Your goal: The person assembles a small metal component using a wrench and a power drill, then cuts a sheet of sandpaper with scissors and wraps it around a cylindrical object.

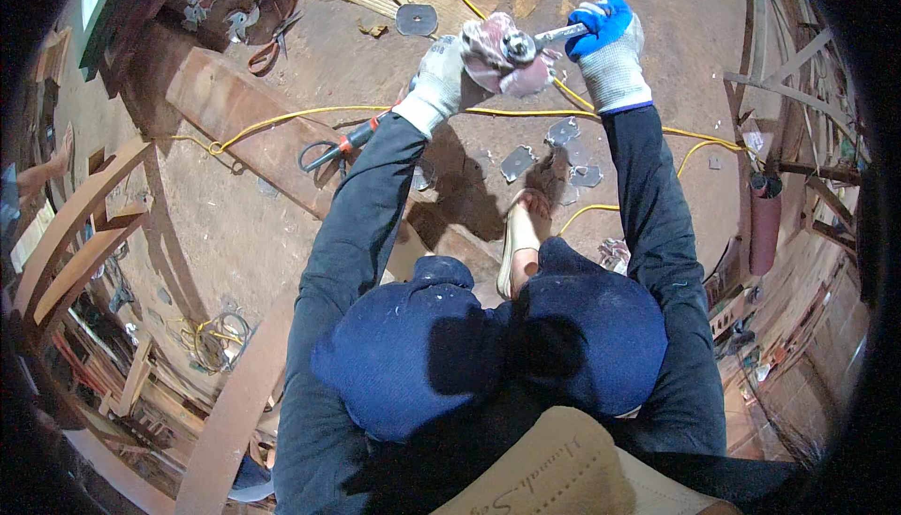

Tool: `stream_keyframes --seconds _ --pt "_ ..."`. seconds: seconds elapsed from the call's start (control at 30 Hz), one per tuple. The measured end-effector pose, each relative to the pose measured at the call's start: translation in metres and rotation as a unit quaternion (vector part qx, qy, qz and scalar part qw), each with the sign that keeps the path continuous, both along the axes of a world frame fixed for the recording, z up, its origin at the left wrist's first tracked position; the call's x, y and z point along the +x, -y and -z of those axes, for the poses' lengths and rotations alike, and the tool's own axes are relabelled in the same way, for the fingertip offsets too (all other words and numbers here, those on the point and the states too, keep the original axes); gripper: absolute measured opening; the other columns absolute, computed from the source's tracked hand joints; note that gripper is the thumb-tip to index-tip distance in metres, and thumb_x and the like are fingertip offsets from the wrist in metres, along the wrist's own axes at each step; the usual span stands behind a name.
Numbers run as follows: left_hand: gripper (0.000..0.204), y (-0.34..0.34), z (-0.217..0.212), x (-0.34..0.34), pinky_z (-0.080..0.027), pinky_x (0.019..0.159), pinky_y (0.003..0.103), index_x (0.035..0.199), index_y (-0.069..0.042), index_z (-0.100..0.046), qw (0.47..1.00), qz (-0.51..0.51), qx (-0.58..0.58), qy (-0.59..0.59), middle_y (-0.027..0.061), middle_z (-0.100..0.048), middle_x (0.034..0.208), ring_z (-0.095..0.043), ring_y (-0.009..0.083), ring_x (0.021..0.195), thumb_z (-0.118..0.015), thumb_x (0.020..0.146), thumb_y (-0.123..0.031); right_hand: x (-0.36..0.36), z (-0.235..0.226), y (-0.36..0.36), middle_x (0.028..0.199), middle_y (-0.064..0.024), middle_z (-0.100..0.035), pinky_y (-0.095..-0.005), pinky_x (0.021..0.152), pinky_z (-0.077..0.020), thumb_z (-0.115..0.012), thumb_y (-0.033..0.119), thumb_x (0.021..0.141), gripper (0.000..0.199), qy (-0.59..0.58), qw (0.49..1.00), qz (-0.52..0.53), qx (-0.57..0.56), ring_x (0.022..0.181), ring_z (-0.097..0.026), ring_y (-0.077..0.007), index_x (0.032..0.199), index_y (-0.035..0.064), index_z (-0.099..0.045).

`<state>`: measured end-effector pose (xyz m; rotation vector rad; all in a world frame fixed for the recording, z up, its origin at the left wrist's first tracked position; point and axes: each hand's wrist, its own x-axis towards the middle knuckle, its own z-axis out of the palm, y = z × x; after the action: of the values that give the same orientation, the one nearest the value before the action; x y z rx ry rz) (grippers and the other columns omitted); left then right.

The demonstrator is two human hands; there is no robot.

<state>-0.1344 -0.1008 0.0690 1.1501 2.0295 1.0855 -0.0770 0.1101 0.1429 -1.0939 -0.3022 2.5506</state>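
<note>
My left hand, in a pale knitted glove, is closed around a handheld angle grinder; its orange-and-black body end shows beside my wrist. On the grinder's head is a ragged pinkish-white pad with a metal nut at its centre. My right hand, in a white glove with blue coating, grips a metal wrench. The wrench's far end meets the nut. The left fingers are largely hidden behind the pad.
A yellow cord crosses the dirt floor. Worn grey sanding discs lie near my foot, another disc farther off. A long wooden board and scissors lie left. Curved wooden pieces stand far left; a reddish roll stands right.
</note>
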Motion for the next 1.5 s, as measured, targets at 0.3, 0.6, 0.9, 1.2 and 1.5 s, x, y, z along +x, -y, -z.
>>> stream_keyframes --seconds 0.3,0.6,0.9,1.2,1.5 --pt "0.033 0.006 -0.030 0.004 -0.050 0.072 0.041 0.095 -0.010 -0.066 0.997 0.063 0.026 -0.034 0.0150 -0.066 0.090 -0.063 0.0333 0.082 -0.071 0.071 -0.032 -0.054 0.002 -0.026 0.054 0.0069 -0.034 -0.0199 0.036 -0.0241 -0.052 0.020 0.092 0.014 -0.157 0.961 -0.226 0.012 0.041 -0.031 -0.0044 0.080 0.0125 -0.048" --pt "0.034 0.009 -0.063 -0.008 -0.049 0.079 0.039 0.099 -0.009 -0.065 0.994 0.103 -0.039 -0.004 0.0165 -0.066 0.100 -0.063 0.0316 0.093 -0.067 0.075 -0.033 -0.062 -0.120 0.163 0.070 -0.0139 -0.063 -0.0449 0.054 -0.0509 -0.053 0.023 0.081 0.017 -0.158 0.300 -0.428 0.838 0.061 -0.064 -0.0330 0.083 0.0085 -0.062" --pt "0.040 -0.001 -0.051 -0.014 -0.050 0.082 0.041 0.102 -0.008 -0.063 0.996 0.012 -0.086 -0.022 0.0175 -0.065 0.099 -0.062 0.0340 0.095 -0.071 0.073 -0.033 0.043 -0.099 0.158 0.080 -0.0001 -0.051 -0.0413 0.073 -0.0504 -0.059 0.025 0.068 0.030 -0.223 0.202 -0.370 0.879 0.083 -0.055 -0.0187 0.096 0.0159 -0.059" --pt "0.050 -0.008 -0.024 -0.019 -0.046 0.087 0.037 0.117 -0.007 -0.054 0.998 -0.011 0.024 -0.058 0.0139 -0.061 0.107 -0.059 0.0302 0.101 -0.070 0.077 -0.031 0.111 -0.096 0.098 0.117 -0.0022 -0.062 -0.0440 0.086 -0.0515 -0.073 0.023 0.065 0.030 -0.077 0.365 -0.257 0.891 0.115 -0.051 -0.0352 0.093 0.0200 -0.066" --pt "0.052 -0.008 0.018 -0.022 -0.050 0.082 0.042 0.108 -0.010 -0.059 0.995 -0.019 0.084 -0.052 0.0157 -0.065 0.100 -0.062 0.0353 0.094 -0.078 0.066 -0.035 0.153 -0.053 0.080 0.119 -0.0200 -0.057 -0.0299 0.071 -0.0535 -0.065 0.025 0.088 0.032 -0.012 0.873 -0.132 0.469 0.087 -0.063 -0.0196 0.109 0.0044 -0.052"
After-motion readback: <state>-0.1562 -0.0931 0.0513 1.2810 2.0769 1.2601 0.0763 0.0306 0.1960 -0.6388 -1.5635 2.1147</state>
